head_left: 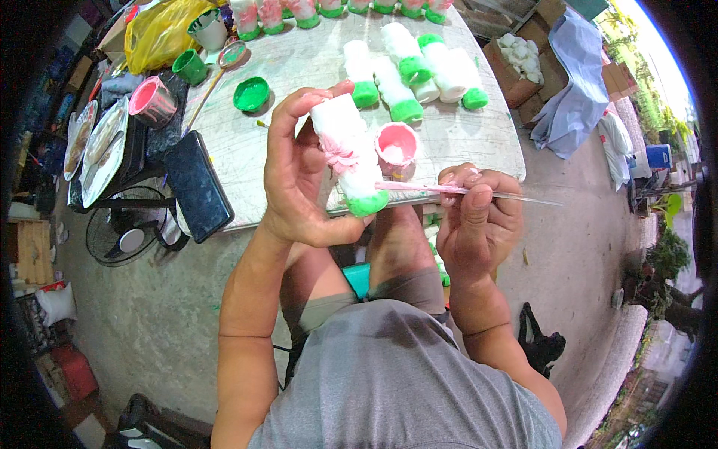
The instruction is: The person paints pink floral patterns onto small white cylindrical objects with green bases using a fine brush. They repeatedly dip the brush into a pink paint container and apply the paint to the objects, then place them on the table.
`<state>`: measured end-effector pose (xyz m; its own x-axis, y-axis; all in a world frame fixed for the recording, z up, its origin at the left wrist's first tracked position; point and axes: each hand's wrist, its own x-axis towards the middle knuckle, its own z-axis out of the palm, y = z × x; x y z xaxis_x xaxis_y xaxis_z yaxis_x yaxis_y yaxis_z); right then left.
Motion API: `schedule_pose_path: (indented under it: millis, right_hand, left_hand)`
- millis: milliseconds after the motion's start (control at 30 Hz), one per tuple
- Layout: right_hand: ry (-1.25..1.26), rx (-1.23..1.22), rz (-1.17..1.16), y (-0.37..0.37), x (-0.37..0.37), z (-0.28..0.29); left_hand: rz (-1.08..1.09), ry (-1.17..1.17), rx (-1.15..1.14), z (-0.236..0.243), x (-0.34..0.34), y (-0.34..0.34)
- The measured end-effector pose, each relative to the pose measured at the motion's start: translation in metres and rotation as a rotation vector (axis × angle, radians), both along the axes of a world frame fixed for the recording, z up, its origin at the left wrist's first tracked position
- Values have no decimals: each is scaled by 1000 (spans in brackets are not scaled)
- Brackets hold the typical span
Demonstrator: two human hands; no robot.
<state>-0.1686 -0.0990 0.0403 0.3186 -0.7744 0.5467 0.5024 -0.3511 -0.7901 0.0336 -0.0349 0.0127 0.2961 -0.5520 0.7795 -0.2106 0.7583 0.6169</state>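
Note:
My left hand [283, 187] is closed round a white cylinder-shaped piece [357, 178] with a green base and a patch of pink paint on its side. The piece tilts, its green end toward me. Between the thumb and fingers of my right hand [482, 221] is a thin paintbrush [426, 187] with pink on its bristle end. The brush tip reaches the side of the piece, just above the green; I cannot tell if it touches. Behind the brush stands a small cup of pink paint [394, 170]. Several unpainted white pieces with green ends [389, 86] lie beyond it.
Pink-marked pieces [303, 11] line the far edge of the table [299, 60]. On its left are a green paint lid [251, 94], a phone [198, 187], a pink paint can [152, 101] and a yellow bag [161, 34]. A fan [127, 232] and a dark animal [540, 340] are below.

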Motion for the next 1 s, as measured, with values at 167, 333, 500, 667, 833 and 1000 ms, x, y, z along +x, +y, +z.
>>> schedule_pose_path:
  millis: [167, 333, 500, 667, 833, 1000]
  right_hand:
    - [0, -9, 0, 2, 3, 2]
    - [9, -11, 32, 0, 3, 5]
    - [48, 9, 1, 3, 5, 6]
    - [10, 0, -5, 1, 4, 6]
    - [14, 4, 0, 3, 6, 8]
    - [20, 10, -20, 1, 3, 5]
  left_hand:
    - [-48, 26, -30, 0, -1, -1]
    - [-12, 6, 3, -1, -1, 0]
    - [1, 2, 10, 0, -2, 0]
    - [-4, 5, 7, 0, -1, 0]
    - [-6, 18, 5, 1, -3, 0]
    - [-14, 30, 5, -1, -2, 0]
